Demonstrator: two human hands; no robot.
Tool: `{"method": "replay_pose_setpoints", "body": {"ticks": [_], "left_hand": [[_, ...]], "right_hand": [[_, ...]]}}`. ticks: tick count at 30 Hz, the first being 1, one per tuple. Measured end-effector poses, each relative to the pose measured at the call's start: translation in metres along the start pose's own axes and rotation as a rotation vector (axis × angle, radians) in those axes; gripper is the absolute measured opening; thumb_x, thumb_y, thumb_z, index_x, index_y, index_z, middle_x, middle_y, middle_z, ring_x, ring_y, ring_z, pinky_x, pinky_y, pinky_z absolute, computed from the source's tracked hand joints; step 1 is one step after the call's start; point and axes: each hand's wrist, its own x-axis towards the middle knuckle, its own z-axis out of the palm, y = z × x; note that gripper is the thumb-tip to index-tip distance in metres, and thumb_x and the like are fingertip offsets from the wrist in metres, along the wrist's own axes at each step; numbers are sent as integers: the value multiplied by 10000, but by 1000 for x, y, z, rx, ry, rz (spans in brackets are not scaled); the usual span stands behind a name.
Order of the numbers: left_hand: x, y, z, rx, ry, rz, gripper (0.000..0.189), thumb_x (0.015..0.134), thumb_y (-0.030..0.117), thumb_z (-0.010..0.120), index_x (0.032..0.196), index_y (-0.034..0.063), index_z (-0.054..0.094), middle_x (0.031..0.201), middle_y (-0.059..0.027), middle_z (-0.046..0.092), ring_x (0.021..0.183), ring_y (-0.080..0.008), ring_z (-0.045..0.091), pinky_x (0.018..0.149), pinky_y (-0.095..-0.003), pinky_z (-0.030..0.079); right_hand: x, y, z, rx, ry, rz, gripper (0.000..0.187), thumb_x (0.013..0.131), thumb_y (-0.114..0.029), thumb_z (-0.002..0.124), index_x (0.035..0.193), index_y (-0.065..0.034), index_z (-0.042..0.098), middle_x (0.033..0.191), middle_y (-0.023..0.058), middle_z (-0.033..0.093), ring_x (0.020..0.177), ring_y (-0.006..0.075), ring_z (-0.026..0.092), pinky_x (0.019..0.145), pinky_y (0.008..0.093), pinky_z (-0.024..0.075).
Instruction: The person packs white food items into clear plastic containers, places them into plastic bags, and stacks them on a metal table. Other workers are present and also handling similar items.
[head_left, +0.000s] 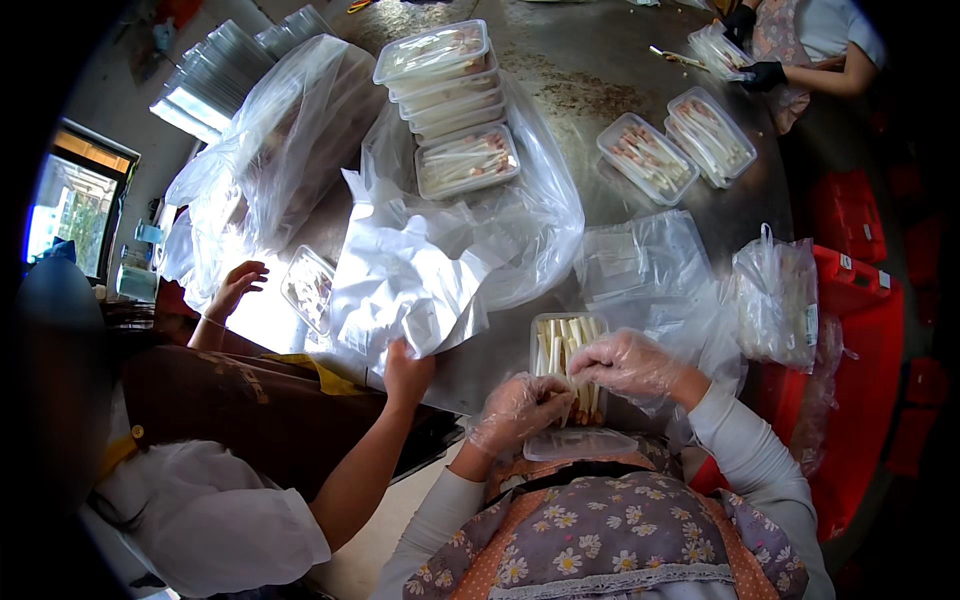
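Before me is a clear plastic tub filled with pale sticks that have brownish ends. My left hand, in a thin clear plastic glove, is at the tub's near left side with its fingers drawn together. Gloved the same way, my right hand reaches over the tub's right side, fingers bent down towards the sticks. The fingertips hide whether either hand grips a stick. A clear plastic lid lies between the tub and my apron.
On my left, a co-worker's hand holds a white plastic bag. Behind it are stacked filled tubs. Flat clear bags and a filled bag lie right, beside red crates. Another person's black-gloved hand holds a pack.
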Motion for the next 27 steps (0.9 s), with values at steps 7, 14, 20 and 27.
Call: {"method": "replay_pose_setpoints", "body": {"ticks": [7, 14, 20, 27], "left_hand": [[-1, -4, 1, 3, 30, 18, 219, 891, 247, 622, 979, 64, 704, 792, -147, 685, 709, -288, 665, 676, -362, 504], [-2, 2, -1, 20, 14, 39, 226, 897, 248, 616, 973, 50, 694, 777, -164, 667, 688, -303, 651, 659, -383, 493], [-3, 4, 1, 20, 42, 91, 225, 907, 225, 628, 993, 26, 688, 686, -128, 605, 590, -147, 517, 589, -329, 451], [-5, 7, 2, 28, 66, 80, 257, 899, 258, 631, 933, 8, 678, 652, -148, 577, 549, -200, 467, 569, -352, 446]], "right_hand": [[1, -12, 6, -517, 120, -251, 75, 758, -105, 677, 826, -93, 649, 758, 88, 644, 691, 294, 639, 611, 377, 516], [3, -8, 13, -611, 178, -379, 127, 785, -101, 618, 703, -88, 522, 631, 96, 529, 591, 293, 593, 512, 392, 480], [5, -10, 4, -531, -4, -243, 85, 773, -165, 656, 793, -94, 615, 717, 101, 616, 672, 300, 628, 603, 405, 502], [15, -11, -2, -429, -107, -156, 140, 804, -221, 643, 793, -84, 618, 729, 127, 633, 705, 333, 635, 645, 431, 501]]}}
